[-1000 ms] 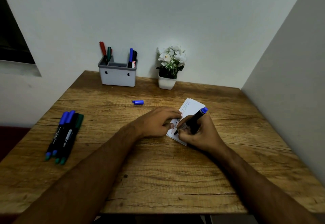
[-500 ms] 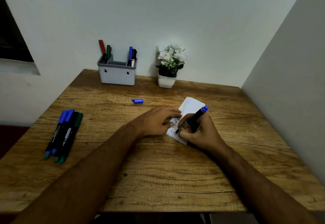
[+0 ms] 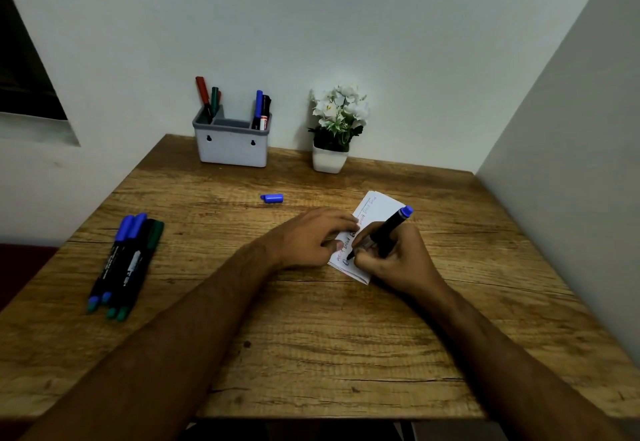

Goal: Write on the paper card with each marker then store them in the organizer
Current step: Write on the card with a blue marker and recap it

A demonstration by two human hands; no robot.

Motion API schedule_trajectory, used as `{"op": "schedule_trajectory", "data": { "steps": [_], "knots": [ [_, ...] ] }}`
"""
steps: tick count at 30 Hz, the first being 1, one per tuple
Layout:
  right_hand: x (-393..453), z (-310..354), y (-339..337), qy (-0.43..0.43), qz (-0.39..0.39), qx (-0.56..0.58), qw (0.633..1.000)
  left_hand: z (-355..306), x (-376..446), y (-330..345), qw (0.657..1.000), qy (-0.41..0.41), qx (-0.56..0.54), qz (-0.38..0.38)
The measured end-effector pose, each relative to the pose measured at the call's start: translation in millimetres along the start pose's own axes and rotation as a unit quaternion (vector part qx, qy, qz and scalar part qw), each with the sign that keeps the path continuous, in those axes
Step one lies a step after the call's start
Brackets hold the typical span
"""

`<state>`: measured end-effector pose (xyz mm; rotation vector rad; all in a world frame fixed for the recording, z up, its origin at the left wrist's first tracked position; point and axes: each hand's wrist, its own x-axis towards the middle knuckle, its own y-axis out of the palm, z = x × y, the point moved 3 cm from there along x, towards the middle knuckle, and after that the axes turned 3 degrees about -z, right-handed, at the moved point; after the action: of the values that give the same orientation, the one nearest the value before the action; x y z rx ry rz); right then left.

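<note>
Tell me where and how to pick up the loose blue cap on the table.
Pinch the blue cap across its short width, at the middle, coming straight down from above. It lies flat on its side on the table, long axis running left to right, with bare wood all around it, so front and back sides are free for a grip.

Markers: 4 lying on table [image 3: 124, 264], 5 standing in organizer [image 3: 231, 144], 1 in right hand [image 3: 398, 257]. Loose cap [image 3: 272, 198]: 1. Paper card [image 3: 375, 210]: 1. Flower pot [image 3: 329, 160]: 1.

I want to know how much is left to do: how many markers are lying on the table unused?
4, side by side at the table's left edge: two blue-capped markers, then two green-capped markers. Others may hide beneath.
</note>
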<state>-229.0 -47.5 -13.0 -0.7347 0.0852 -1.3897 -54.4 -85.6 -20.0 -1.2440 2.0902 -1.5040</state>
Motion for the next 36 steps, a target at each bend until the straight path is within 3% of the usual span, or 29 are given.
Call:
{"op": "schedule_trajectory", "data": {
  "steps": [36],
  "knots": [
    [0.0, 2.6, -2.9, 0.042, -0.039, -0.017, 0.998, 1.7, 0.1, 1.9, 1.0, 0.001, 0.0, 0.001]
  ]
}}
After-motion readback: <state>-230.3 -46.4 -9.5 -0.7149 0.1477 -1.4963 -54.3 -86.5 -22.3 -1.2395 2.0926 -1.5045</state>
